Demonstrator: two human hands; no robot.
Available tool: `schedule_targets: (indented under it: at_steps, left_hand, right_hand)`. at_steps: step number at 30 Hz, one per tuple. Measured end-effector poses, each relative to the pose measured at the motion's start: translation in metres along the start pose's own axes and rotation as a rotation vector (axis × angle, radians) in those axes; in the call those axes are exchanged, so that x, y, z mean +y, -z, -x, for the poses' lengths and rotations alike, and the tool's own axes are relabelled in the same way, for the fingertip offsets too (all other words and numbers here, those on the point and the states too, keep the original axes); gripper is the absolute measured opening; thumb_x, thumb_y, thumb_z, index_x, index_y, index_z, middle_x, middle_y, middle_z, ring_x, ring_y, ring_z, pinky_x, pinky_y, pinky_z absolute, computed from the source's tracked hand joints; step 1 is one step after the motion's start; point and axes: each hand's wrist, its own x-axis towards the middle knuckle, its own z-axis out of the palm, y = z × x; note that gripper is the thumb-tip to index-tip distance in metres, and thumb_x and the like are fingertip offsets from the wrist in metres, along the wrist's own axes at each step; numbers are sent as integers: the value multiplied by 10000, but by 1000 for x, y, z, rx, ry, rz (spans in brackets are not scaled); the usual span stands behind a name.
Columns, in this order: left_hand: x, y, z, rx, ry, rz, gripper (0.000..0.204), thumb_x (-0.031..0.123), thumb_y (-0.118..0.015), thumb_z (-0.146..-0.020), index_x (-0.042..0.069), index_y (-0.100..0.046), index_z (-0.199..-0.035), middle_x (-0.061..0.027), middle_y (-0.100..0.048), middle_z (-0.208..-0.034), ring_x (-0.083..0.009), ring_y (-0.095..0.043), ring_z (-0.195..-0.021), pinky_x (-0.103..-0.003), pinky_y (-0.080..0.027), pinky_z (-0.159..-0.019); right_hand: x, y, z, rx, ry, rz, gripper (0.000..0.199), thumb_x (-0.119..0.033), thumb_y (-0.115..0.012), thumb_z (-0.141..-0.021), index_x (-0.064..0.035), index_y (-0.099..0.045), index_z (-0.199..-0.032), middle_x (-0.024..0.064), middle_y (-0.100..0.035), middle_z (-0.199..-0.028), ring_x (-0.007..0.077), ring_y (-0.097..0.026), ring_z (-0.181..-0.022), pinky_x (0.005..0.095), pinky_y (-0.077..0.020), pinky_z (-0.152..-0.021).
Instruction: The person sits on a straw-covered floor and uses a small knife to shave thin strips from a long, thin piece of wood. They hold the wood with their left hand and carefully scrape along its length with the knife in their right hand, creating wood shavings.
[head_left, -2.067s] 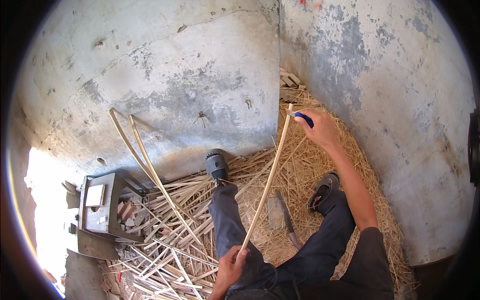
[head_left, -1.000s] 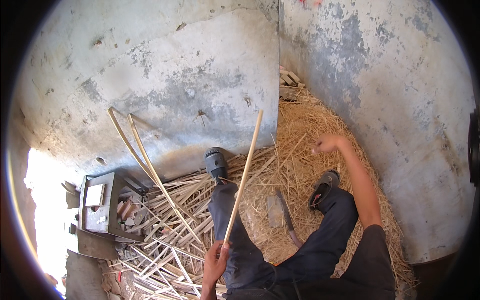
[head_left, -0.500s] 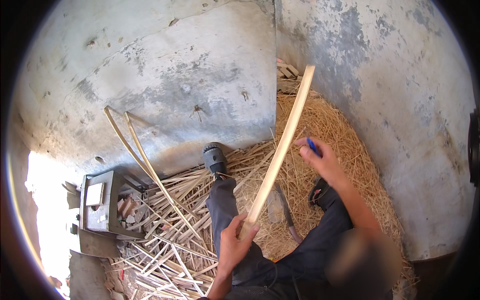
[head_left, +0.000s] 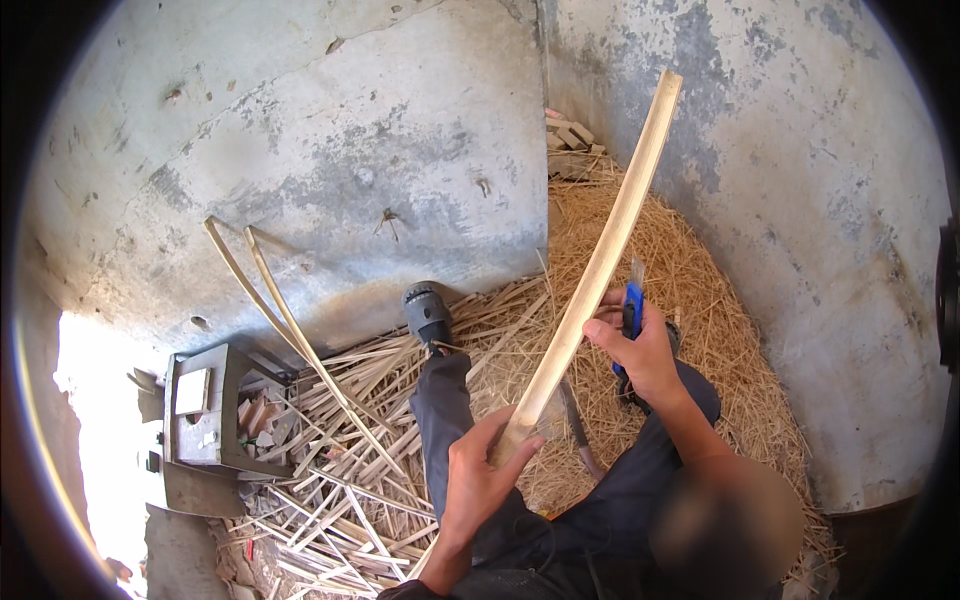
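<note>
Left grip (head_left: pixel 480 480) around bamboo strip (head_left: pixel 600 260), right grip (head_left: pixel 640 350) on blue knife (head_left: pixel 632 308).

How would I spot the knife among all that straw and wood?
Start at the long pale wooden strip slanting up toward the wall corner. The right hand beside its middle grips the knife. Its bright blue handle is the only blue thing there.
</note>
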Motion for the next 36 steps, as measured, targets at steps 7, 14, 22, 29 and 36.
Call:
schedule_targets:
  at_steps: [7,14,22,29,36]
  left_hand:
    - [-16,3,-6,-182,65,184,435,75,-802,-960,-58,-642,-1341,-101,-750,-1048,-123,-712,-964,-269,-574,-817]
    - [-31,-3,-2,-206,153,189,294,154,-711,-1048,-52,-649,-1248,5,-618,-743,-55,-563,-610,-239,-459,-566]
    - [-5,2,1,-137,135,248,278,158,-692,-1055,-34,-640,-1250,37,-569,-707,-30,-501,-574,-228,-390,-515]
    - [16,7,1,-104,53,306,390,195,-784,-997,-22,-659,-1296,-13,-685,-885,-49,-563,-792,-242,-470,-679]
    - [18,3,0,-49,-13,197,372,202,-769,-1009,-23,-644,-1278,26,-665,-942,-22,-523,-809,-206,-438,-696]
  right_hand:
    - [5,2,-2,47,2,-60,359,-124,-813,-930,48,-659,-1205,91,-761,-958,112,-715,-864,247,-555,-808]
    - [13,4,-1,84,134,63,325,-207,-743,-987,23,-659,-1201,64,-730,-919,95,-667,-811,258,-521,-739]
    - [22,1,32,-156,626,564,352,-397,-709,-1014,-50,-685,-1073,55,-659,-812,186,-614,-610,330,-488,-571]
    - [24,-13,51,-260,810,843,356,-417,-820,-894,-109,-729,-1046,17,-611,-758,204,-615,-564,352,-483,-518]
    - [12,-23,52,-245,860,915,342,-419,-827,-883,-123,-724,-1019,0,-592,-735,178,-590,-526,320,-458,-487]
